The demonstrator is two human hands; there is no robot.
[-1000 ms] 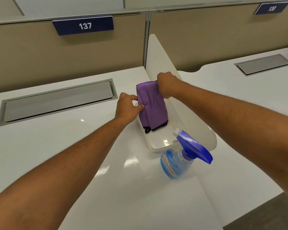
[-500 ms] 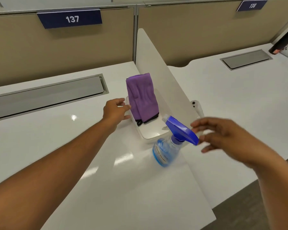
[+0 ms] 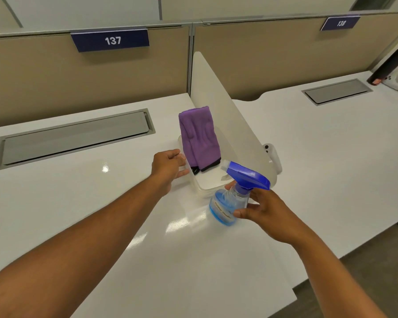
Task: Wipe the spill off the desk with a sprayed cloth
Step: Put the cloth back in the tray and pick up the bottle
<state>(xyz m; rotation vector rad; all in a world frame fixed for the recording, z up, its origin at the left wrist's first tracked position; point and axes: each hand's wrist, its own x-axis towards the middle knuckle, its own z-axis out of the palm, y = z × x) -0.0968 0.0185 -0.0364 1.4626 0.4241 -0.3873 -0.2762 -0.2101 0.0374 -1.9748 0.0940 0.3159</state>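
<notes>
A: Hands first, head view, the only one. Right hand (image 3: 260,207) is at about 4 o'clock from frame centre, fingers curled loosely round the spray bottle (image 3: 228,206); thumb and fingertips look to be touching the clear body, but I can't tell if the grip is firm.

B: Left hand (image 3: 169,167)?

A: Near centre, fingers spread and holding nothing, resting at the near-left edge of the clear tray (image 3: 213,183). Could be steadying it, can't say.

B: Cloth?

A: Purple cloth (image 3: 199,138) is folded, standing up in the tray and leaning toward the white divider (image 3: 218,99), at 12 o'clock from the bottle. Neither hand is on it.

B: Bottle position?

A: Upright on the bench (image 3: 101,203), just at the tray's near corner, blue trigger head pointing roughly 10 o'clock toward the cloth. Bluish liquid inside.

B: Spill?

A: Not visible. Bench surface is glossy white with glare patches at 6 o'clock from the tray; no puddle I can pick out. Either it is clear liquid or outside the frame.

B: Progress call?

A: Early, my judgement. Cloth looks dry and unsprayed, still in the tray. Bottle not lifted off the bench. Left to do: pick up the bottle, spray the cloth, take the cloth out, find the spill, wipe it. Nothing of the wipe itself is done as far as this shows.
</notes>
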